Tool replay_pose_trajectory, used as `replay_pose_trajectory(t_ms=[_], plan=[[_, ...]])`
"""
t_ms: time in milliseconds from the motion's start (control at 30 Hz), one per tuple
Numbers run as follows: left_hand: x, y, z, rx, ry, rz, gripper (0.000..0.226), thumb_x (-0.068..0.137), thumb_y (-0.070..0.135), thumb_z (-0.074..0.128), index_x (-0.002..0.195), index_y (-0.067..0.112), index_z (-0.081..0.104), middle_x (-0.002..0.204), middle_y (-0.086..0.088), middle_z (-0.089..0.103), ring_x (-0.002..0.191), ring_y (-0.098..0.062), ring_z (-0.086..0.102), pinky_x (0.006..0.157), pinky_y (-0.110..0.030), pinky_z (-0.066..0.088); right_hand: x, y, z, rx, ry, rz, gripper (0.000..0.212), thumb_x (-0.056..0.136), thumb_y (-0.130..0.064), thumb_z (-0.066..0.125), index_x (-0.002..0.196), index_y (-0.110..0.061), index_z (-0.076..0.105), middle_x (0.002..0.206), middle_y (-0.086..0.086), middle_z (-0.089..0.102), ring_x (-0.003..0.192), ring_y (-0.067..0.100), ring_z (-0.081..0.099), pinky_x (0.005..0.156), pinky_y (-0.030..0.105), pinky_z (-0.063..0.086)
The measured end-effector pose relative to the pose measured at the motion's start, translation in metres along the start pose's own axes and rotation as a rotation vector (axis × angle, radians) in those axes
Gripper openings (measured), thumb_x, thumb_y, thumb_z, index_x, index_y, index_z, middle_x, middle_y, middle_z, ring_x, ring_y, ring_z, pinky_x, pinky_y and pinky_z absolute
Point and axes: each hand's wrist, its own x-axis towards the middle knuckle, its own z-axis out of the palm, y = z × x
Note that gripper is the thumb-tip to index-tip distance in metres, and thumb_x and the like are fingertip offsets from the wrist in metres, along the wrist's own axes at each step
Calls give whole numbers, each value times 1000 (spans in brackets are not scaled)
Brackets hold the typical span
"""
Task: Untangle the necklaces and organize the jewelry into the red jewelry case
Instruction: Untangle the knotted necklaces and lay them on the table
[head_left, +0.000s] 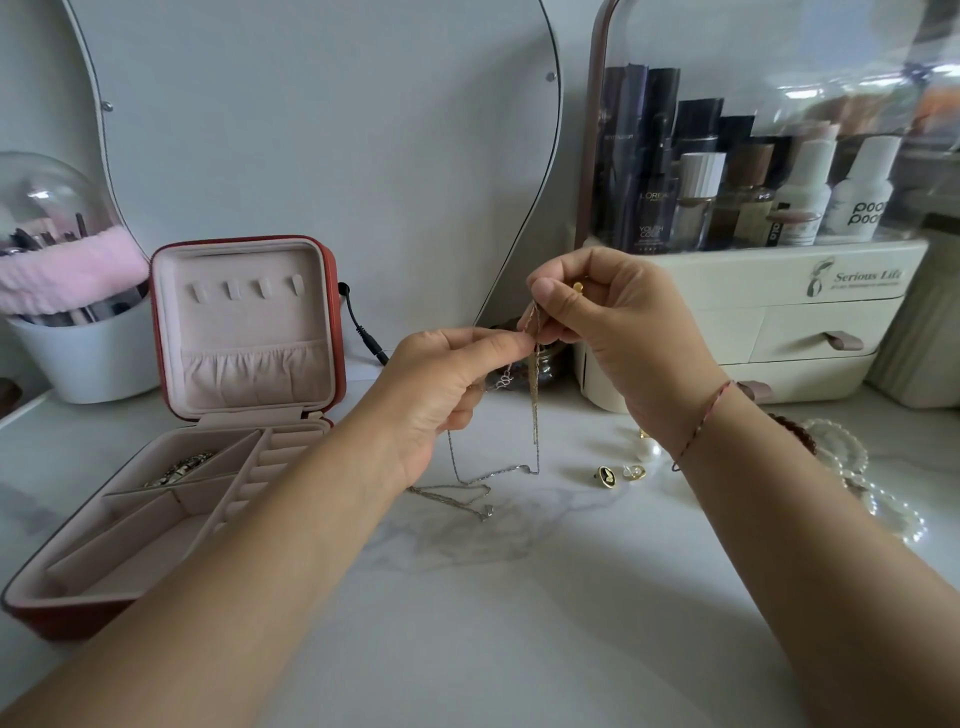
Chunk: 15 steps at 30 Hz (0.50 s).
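Observation:
Thin tangled necklace chains (534, 410) hang between my hands above the marble tabletop, their lower loops trailing on the surface. My left hand (441, 395) pinches the chains at its fingertips, and a small clasp dangles below them. My right hand (608, 322) pinches the chains slightly higher, and a gold piece shows between its fingers. The red jewelry case (171, 519) stands open at the left, pink-lined, with a patterned piece of jewelry (179, 467) in one back compartment.
Gold earrings (618, 475), a pearl earring (650, 449) and a pearl bracelet (852, 462) lie on the right. A cream cosmetics organizer (779, 322) stands behind my right hand. A white brush cup (83, 353) and a mirror (322, 130) stand at the back. A black cable plug (371, 338) lies near the case lid.

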Motion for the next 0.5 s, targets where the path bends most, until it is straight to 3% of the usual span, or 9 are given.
replay_pose_trajectory(t_ms=[67, 167, 300, 400, 500], plan=[[1, -1, -1, -6, 3, -15, 30, 83, 18, 68, 53, 21, 64, 51, 9, 23, 42, -8, 17, 39, -19, 11, 0, 1, 0, -3, 4, -4, 4, 90, -1, 58, 86, -2, 60, 70, 15, 65, 53, 8, 59, 54, 14, 46], [2, -1, 0, -12, -7, -32, 34, 83, 17, 65, 51, 23, 55, 58, 5, 24, 46, -9, 19, 41, -20, 10, 0, 2, 2, -8, 18, -4, 5, 89, -1, 59, 85, -2, 60, 69, 14, 65, 53, 8, 58, 53, 14, 46], [2, -2, 1, -2, -44, -30, 41, 84, 15, 64, 45, 22, 57, 58, 4, 32, 48, -9, 24, 41, -20, 11, 1, 4, 1, -8, 48, 3, 6, 89, -2, 59, 84, -3, 61, 70, 15, 65, 55, 11, 57, 54, 15, 48], [2, -3, 0, -28, -48, -37, 32, 83, 14, 66, 52, 21, 66, 58, 5, 38, 49, -8, 29, 38, -18, 14, 1, 3, -2, -10, 65, 11, 5, 90, -3, 59, 85, -3, 61, 73, 16, 65, 57, 13, 58, 56, 16, 49], [4, -5, -1, -93, -32, -71, 23, 84, 13, 63, 63, 19, 57, 60, 5, 41, 49, -8, 34, 38, -17, 18, 1, 3, -4, 16, 78, 43, 8, 90, -5, 59, 83, -6, 60, 71, 12, 67, 56, 9, 60, 56, 15, 48]])
